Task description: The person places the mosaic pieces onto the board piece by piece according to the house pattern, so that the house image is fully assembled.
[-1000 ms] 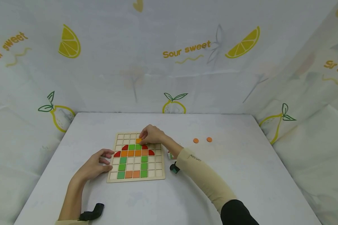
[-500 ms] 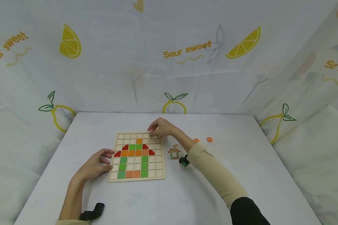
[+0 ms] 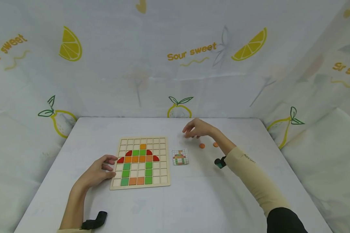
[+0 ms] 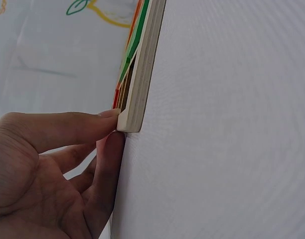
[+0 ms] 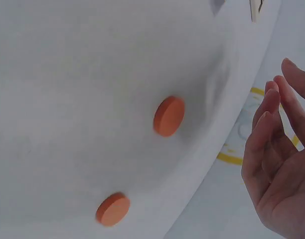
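Note:
A wooden grid board (image 3: pixel 163 176) lies on the table, with red, orange and green tiles set in it as a mushroom-like figure. My left hand (image 3: pixel 97 170) rests against its left edge, thumb and fingertips touching the side; the left wrist view shows the thumb (image 4: pixel 68 130) at the board's corner. My right hand (image 3: pixel 199 128) hovers above the table right of the board, fingers loosely bent, holding nothing. Just below that hand lies one orange disc (image 3: pixel 202 146). A second orange disc (image 3: pixel 215 144) sits farther right, partly covered by the forearm.
A small pattern card (image 3: pixel 180 157) showing a similar coloured figure lies right of the board. Behind the white table (image 3: pixel 151 210) hangs a pale cloth (image 3: pixel 113 90) printed with lemons. Black camera straps are worn on both wrists.
My right hand has left the board's orange tile near the top and moved right through the air towards the orange discs. The pattern card is uncovered now. My left hand stays in place.

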`<move>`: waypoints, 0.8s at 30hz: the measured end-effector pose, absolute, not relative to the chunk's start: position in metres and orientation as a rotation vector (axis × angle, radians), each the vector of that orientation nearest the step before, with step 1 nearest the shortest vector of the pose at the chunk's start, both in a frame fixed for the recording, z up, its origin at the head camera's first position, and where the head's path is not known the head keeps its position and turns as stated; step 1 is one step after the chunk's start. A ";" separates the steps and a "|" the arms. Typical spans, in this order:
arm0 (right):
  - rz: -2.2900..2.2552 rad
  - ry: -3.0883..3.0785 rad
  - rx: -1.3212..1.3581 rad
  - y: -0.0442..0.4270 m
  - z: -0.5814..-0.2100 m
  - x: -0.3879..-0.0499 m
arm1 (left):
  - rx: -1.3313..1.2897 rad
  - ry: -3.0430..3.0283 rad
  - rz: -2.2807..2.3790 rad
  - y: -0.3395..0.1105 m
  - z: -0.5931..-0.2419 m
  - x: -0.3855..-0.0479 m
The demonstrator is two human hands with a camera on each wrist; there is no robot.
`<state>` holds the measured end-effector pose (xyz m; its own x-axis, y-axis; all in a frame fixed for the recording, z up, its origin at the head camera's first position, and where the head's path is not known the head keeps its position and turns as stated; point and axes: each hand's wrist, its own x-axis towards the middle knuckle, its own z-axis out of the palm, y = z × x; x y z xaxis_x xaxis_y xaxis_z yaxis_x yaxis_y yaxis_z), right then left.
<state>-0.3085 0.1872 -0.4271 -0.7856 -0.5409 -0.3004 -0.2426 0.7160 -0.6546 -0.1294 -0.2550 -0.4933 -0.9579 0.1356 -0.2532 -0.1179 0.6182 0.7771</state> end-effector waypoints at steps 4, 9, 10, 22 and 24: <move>-0.820 2.418 -0.563 0.214 -0.429 -0.305 | 0.006 2.558 1.260 -0.255 -0.493 -0.129; -0.819 2.371 -0.499 0.242 -0.436 -0.297 | 0.001 2.559 1.264 -0.255 -0.495 -0.130; -0.821 2.360 -0.491 0.247 -0.437 -0.296 | -0.001 2.559 1.262 -0.255 -0.495 -0.130; -0.874 2.366 -0.489 0.273 -0.463 -0.292 | 0.007 2.547 1.284 -0.256 -0.496 -0.131; -0.886 2.369 -0.488 0.272 -0.465 -0.293 | 0.008 2.541 1.288 -0.256 -0.496 -0.131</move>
